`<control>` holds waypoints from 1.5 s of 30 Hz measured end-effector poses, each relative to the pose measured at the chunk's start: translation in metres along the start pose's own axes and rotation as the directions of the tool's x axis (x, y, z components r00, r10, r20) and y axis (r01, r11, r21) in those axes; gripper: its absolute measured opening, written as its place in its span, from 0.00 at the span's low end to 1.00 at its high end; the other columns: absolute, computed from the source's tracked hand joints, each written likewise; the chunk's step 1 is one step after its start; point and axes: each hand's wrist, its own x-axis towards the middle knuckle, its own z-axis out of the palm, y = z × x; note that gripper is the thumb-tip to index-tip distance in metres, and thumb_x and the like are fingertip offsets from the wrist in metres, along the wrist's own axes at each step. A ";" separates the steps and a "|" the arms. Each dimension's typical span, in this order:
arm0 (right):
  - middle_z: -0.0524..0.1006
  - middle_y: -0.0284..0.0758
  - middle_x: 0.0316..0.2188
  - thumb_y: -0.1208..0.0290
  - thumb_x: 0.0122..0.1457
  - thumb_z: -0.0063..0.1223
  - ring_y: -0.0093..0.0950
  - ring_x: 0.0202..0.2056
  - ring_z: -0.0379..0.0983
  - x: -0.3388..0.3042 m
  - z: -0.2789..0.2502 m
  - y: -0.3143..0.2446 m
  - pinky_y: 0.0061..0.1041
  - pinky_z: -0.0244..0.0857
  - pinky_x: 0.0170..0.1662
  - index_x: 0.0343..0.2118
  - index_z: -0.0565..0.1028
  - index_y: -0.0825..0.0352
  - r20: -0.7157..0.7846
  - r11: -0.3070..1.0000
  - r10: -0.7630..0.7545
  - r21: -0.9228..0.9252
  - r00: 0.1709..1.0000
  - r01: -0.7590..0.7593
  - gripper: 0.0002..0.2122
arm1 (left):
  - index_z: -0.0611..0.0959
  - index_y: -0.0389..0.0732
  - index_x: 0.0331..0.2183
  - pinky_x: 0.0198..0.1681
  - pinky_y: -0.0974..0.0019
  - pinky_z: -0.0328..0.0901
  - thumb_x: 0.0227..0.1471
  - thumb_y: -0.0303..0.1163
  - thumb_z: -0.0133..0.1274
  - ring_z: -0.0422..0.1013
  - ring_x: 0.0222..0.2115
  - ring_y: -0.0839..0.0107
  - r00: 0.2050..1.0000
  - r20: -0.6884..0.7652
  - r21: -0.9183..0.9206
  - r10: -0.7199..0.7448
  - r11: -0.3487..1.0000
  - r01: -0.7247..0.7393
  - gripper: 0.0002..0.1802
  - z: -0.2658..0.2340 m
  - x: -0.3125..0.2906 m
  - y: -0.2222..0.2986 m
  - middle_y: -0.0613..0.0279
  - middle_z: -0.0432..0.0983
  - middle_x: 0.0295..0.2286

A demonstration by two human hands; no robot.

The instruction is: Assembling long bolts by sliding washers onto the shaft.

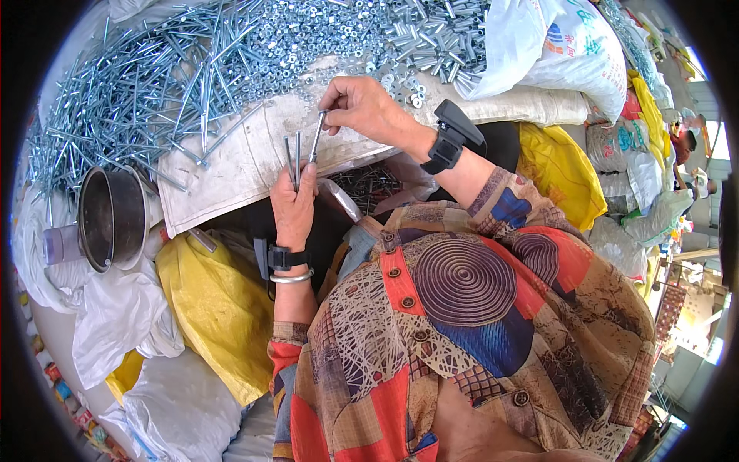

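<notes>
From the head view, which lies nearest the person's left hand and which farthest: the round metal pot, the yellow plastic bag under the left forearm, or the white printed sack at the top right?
1. Yellow plastic bag: just below and left of the left hand, nearest.
2. Round metal pot: farther out on the left side.
3. White printed sack: top right, beyond the right hand, farthest.

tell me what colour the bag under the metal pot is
Yellow. The bag lies beside and below the metal pot, clearest in the head view.
</notes>
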 end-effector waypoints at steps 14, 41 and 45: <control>0.73 0.38 0.30 0.78 0.52 0.49 0.36 0.30 0.73 -0.014 0.016 -0.008 0.29 0.67 0.30 0.33 0.74 0.69 0.097 0.631 -0.552 -0.601 0.828 0.491 0.05 | 0.77 0.36 0.35 0.19 0.77 0.54 0.58 0.39 0.48 0.59 0.17 0.83 0.999 -0.044 0.021 -0.025 0.999 0.026 0.15 0.001 -0.002 0.000 0.71 0.65 0.17; 0.77 0.36 0.30 0.78 0.52 0.56 0.24 0.33 0.74 0.003 -0.001 -0.003 0.22 0.68 0.41 0.38 0.73 0.73 0.078 0.974 -0.009 0.226 0.997 -0.009 0.10 | 0.74 0.37 0.32 0.17 0.79 0.51 0.58 0.38 0.48 0.57 0.16 0.84 0.999 -0.015 -0.203 -0.037 0.979 0.033 0.13 -0.003 -0.004 -0.006 0.71 0.66 0.18; 0.77 0.36 0.31 0.79 0.52 0.56 0.23 0.33 0.74 -0.006 -0.003 -0.003 0.21 0.68 0.41 0.38 0.73 0.74 0.097 0.987 -0.054 0.153 0.994 0.039 0.10 | 0.74 0.37 0.29 0.18 0.77 0.53 0.57 0.38 0.49 0.60 0.17 0.82 0.999 -0.042 -0.063 0.027 0.998 -0.030 0.13 -0.003 -0.005 -0.004 0.70 0.67 0.17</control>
